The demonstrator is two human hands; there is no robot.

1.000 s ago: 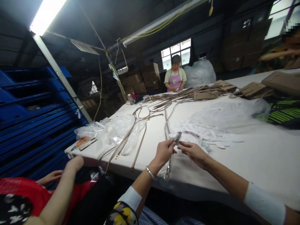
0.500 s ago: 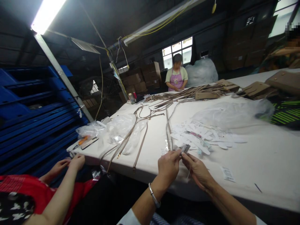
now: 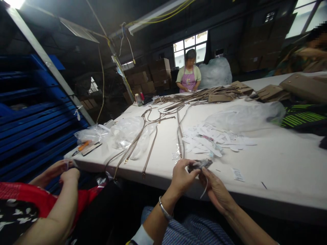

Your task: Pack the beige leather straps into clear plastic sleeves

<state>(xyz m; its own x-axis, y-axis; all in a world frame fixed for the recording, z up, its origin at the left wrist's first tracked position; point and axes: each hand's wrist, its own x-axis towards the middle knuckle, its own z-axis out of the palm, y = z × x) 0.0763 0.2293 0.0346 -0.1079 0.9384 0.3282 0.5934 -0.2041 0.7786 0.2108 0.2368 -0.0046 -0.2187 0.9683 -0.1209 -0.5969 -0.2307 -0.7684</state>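
At the table's front edge, my left hand and my right hand are close together. Between their fingertips is a strap end in crinkled clear plastic, both hands pinching it. Exactly what lies under the plastic is blurred. A thin pale strip dangles below the right fingers. A long taupe strap runs across the white table towards my left hand, with clear film around its near part. Left of it, several more straps with brass-coloured buckles lie on the cloth.
Paper scraps and pink-handled snippers lie beyond my hands, a printed label to the right. Farther back are a strap pile and taupe bag pieces. A co-worker in red sits close on my left; another person stands across the table.
The view has shifted slightly, so the table sits a little left and higher. My fingers have shifted on the plastic-covered strap end, more of which shows. The neighbour's hands have moved.
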